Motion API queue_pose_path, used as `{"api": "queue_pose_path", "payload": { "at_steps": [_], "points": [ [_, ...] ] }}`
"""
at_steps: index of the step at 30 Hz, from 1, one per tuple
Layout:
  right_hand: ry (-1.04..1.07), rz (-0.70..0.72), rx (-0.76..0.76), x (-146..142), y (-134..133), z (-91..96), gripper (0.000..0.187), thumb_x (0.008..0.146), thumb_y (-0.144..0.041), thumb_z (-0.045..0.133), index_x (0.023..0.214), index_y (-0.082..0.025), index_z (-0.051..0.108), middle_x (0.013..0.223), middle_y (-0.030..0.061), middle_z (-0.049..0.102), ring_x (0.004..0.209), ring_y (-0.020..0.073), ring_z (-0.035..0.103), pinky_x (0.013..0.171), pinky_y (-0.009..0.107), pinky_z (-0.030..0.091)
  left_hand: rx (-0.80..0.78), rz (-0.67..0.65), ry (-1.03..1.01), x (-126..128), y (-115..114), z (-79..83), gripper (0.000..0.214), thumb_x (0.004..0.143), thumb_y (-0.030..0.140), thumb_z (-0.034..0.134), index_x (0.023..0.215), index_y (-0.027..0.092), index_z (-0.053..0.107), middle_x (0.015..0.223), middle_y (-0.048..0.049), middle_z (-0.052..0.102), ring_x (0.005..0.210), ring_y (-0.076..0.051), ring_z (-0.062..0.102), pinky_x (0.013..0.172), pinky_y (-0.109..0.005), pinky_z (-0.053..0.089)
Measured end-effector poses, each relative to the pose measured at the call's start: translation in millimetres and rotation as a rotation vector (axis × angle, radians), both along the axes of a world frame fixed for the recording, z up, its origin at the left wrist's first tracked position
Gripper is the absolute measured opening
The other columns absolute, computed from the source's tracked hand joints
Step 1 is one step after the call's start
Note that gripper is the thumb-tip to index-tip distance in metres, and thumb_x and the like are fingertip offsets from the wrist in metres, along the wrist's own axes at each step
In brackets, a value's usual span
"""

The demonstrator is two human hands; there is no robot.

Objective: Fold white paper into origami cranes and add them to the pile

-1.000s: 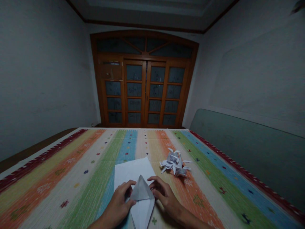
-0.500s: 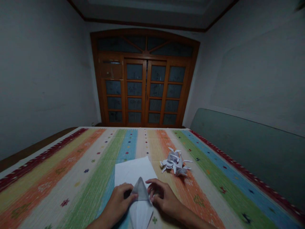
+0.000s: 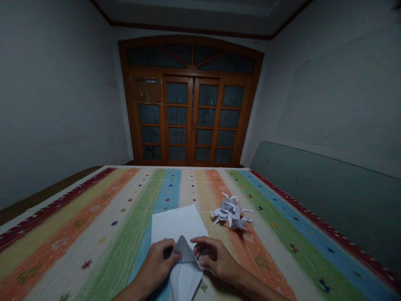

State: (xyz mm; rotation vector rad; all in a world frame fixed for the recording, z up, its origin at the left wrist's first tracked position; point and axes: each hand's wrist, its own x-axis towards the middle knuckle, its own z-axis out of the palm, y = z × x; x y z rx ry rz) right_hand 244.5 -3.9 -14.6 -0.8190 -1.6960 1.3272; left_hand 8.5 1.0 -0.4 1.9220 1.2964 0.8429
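Observation:
Close in front of me is a partly folded sheet of origami paper (image 3: 186,276), white below with a greyish pointed flap at its top. My left hand (image 3: 161,257) grips its left edge, the thumb lying on the flap and the fingers behind. On the other side, my right hand (image 3: 216,255) pinches the right edge with curled fingers, some of them hidden behind the paper. Beyond the hands a flat white paper sheet (image 3: 178,221) lies on the cloth, partly covered by the folded piece.
A pile of several folded paper cranes (image 3: 232,213) sits to the right of the flat sheet. A striped tablecloth (image 3: 125,234) covers the table. A pale green panel (image 3: 313,184) stands along the right side, and wooden glazed doors (image 3: 191,117) are at the back.
The folded paper's tip has shifted slightly left and tilted, and its right edge looks a little more spread. Both hands keep nearly the same places.

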Motion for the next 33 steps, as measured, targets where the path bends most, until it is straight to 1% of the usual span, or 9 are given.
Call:
{"api": "queue_pose_path", "payload": {
  "at_steps": [4,11,15,19,24,26,28,31,33],
  "points": [
    [-0.005,-0.029,-0.036,-1.9,0.3,-0.5,0.052,0.071,-0.02,0.074,0.122,-0.019,0.07,0.1,0.0084,0.073,0.086,0.0214,0.069,0.077,0.035,0.056,-0.005,-0.023,-0.043,0.0,1.9,-1.8,0.015,0.08,0.028,0.06,0.075,0.018,0.07,0.075,-0.0022,0.068,0.075,-0.021,0.059,0.07,-0.029,0.041],
    [-0.086,-0.151,-0.026,-10.2,-0.2,-0.8,0.051,0.062,-0.019,0.081,0.113,-0.019,0.076,0.099,0.0072,0.073,0.089,0.0245,0.068,0.078,0.036,0.055,0.009,0.005,-0.027,3.6,0.6,-3.1,0.016,0.08,0.031,0.062,0.069,0.019,0.059,0.07,0.0004,0.06,0.07,-0.02,0.054,0.067,-0.029,0.038],
    [-0.174,-0.205,0.022,-13.3,-1.5,1.7,0.047,0.064,-0.015,0.078,0.111,-0.017,0.076,0.096,0.0067,0.073,0.088,0.0242,0.066,0.08,0.035,0.052,0.014,-0.027,-0.003,6.4,-2.5,1.8,0.021,0.084,0.036,0.06,0.071,0.019,0.059,0.069,0.0006,0.059,0.069,-0.02,0.052,0.066,-0.028,0.035],
    [-0.309,-0.24,0.087,-14.3,-4.1,5.1,0.048,0.067,-0.007,0.072,0.114,-0.017,0.073,0.094,0.0053,0.072,0.086,0.0229,0.064,0.081,0.033,0.05,0.015,-0.067,0.016,8.5,-4.9,3.6,0.022,0.085,0.035,0.059,0.071,0.019,0.06,0.067,0.0023,0.055,0.066,-0.018,0.049,0.063,-0.027,0.032],
    [-0.449,-0.271,0.218,-11.2,-5.8,-5.3,0.043,0.075,-0.008,0.069,0.117,-0.018,0.069,0.101,0.008,0.072,0.093,0.0251,0.064,0.087,0.036,0.049,0.027,-0.097,0.01,8.8,-7.9,2.1,0.02,0.086,0.033,0.061,0.071,0.019,0.061,0.068,0.0015,0.059,0.066,-0.018,0.05,0.063,-0.027,0.033],
    [-0.481,-0.275,0.291,-9.7,-6.5,-11.6,0.041,0.079,-0.01,0.067,0.119,-0.018,0.067,0.108,0.0106,0.071,0.098,0.0263,0.064,0.091,0.038,0.049,0.024,-0.131,-0.02,7.8,-9.4,2.0,0.017,0.087,0.032,0.06,0.076,0.018,0.063,0.071,0.0008,0.061,0.068,-0.018,0.051,0.063,-0.027,0.034],
    [-0.496,-0.268,0.357,-9.3,-8.1,-15.0,0.035,0.083,-0.01,0.063,0.117,-0.017,0.065,0.11,0.0121,0.07,0.101,0.0264,0.063,0.093,0.038,0.049,0.035,-0.16,-0.043,6.4,-10.6,2.0,0.012,0.085,0.028,0.062,0.089,0.018,0.067,0.076,0.0006,0.063,0.07,-0.019,0.052,0.065,-0.027,0.035],
    [-0.498,-0.244,0.397,-10.3,-11.9,-12.1,0.03,0.085,-0.009,0.057,0.113,-0.017,0.064,0.109,0.0123,0.069,0.102,0.0261,0.064,0.094,0.036,0.049,0.043,-0.155,-0.047,4.5,-10.8,1.5,0.029,0.082,0.022,0.062,0.111,0.019,0.064,0.078,0.0017,0.064,0.071,-0.019,0.054,0.067,-0.027,0.036],
    [-0.48,-0.227,0.39,-10.9,-14.1,-6.4,0.034,0.085,-0.01,0.057,0.118,-0.018,0.063,0.113,0.0125,0.069,0.106,0.0264,0.063,0.096,0.036,0.048,0.025,-0.141,-0.042,3.8,-10.2,0.8,0.034,0.082,0.02,0.06,0.115,0.02,0.061,0.078,0.0024,0.064,0.071,-0.019,0.055,0.068,-0.028,0.037]
  ]
}}
